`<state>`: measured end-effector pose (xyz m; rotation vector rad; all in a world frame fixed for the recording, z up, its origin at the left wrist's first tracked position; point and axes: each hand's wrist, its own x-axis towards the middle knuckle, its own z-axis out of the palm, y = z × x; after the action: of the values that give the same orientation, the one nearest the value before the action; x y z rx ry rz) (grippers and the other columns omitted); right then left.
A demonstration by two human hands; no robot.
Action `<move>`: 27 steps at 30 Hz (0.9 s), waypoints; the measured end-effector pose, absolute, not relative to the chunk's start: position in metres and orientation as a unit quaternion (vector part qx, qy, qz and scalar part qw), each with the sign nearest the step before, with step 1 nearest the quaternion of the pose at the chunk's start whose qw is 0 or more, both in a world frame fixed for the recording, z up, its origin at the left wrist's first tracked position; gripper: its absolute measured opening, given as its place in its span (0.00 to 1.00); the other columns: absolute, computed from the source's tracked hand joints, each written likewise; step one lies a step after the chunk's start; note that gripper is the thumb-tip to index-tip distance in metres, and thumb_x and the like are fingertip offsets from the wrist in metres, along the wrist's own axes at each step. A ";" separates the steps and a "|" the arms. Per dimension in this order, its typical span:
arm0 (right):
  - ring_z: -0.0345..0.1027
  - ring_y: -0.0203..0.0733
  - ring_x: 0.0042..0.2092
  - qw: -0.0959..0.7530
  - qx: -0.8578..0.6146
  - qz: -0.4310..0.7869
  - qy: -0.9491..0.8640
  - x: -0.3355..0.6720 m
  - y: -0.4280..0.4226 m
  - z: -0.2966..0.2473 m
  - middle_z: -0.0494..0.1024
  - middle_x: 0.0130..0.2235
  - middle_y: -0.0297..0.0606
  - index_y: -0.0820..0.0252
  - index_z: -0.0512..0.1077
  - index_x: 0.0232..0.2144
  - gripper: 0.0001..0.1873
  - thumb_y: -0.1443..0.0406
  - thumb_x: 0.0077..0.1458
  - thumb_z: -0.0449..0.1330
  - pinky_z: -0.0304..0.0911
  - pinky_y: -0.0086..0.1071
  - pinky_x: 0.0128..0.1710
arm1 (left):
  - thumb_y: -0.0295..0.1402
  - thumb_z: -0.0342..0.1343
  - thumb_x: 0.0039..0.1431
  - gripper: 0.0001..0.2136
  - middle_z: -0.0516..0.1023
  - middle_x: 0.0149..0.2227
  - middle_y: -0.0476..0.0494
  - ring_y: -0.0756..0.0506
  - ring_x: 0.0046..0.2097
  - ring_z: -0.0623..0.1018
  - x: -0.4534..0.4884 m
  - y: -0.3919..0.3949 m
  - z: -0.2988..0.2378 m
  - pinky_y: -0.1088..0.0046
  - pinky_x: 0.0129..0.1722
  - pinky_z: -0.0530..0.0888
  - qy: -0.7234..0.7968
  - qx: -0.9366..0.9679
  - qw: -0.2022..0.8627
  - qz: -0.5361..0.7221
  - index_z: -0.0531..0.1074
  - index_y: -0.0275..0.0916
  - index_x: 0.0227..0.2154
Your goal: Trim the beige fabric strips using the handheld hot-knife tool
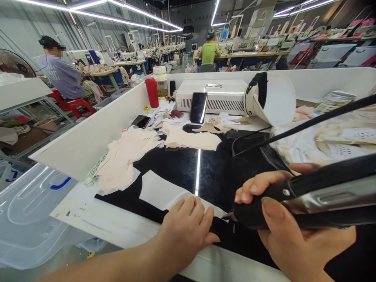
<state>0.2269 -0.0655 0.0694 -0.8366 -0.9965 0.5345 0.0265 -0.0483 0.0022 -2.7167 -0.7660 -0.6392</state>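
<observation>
My right hand (pixel 282 227) is closed round the thick black handle of a corded tool (pixel 308 196) whose tip points left, just above the glossy black worktop (pixel 217 172). My left hand (pixel 188 225) lies with fingers together, pressing down a white paper piece (pixel 164 194) at the near edge of the black surface, right beside the tool's tip. What sits under the fingertips is hidden.
Cream fabric pieces (pixel 123 156) are heaped at left and further back (pixel 190 139). A phone (pixel 198 107) leans on a white machine (pixel 214 96); a red bottle (pixel 152 92), a jar and a white lamp head (pixel 272 98) stand behind. A clear plastic bin (pixel 32 219) sits at lower left. Other people sit working in the background.
</observation>
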 end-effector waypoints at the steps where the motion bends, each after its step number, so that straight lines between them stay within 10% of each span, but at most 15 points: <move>1: 0.79 0.44 0.29 0.763 -0.385 0.247 -0.457 0.227 -0.064 0.071 0.83 0.34 0.29 0.44 0.77 0.55 0.25 0.57 0.62 0.83 0.81 0.38 0.25 | 0.60 0.65 0.77 0.30 0.88 0.51 0.33 0.35 0.53 0.87 0.027 -0.050 0.000 0.61 0.52 0.84 -0.263 -0.931 0.126 -0.217 0.79 0.34 0.60; 17: 0.77 0.41 0.27 0.786 -0.335 0.263 -0.448 0.209 -0.019 0.063 0.83 0.34 0.26 0.47 0.73 0.58 0.30 0.56 0.62 0.83 0.78 0.39 0.30 | 0.50 0.43 0.89 0.28 0.89 0.48 0.29 0.34 0.53 0.88 0.032 -0.052 -0.014 0.58 0.54 0.84 -0.268 -0.909 0.126 -0.294 0.81 0.30 0.59; 27: 0.77 0.37 0.27 0.795 -0.319 0.274 -0.437 0.200 -0.012 0.063 0.83 0.35 0.24 0.47 0.76 0.52 0.23 0.54 0.64 0.82 0.77 0.34 0.29 | 0.52 0.52 0.87 0.26 0.87 0.52 0.30 0.34 0.54 0.87 0.027 -0.054 -0.015 0.56 0.55 0.86 -0.265 -0.916 0.124 -0.275 0.80 0.31 0.61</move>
<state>0.2000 -0.0119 0.0629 -0.6861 -0.9394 0.5897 0.0274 -0.0538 -0.0151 -2.6700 -0.7740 -0.8031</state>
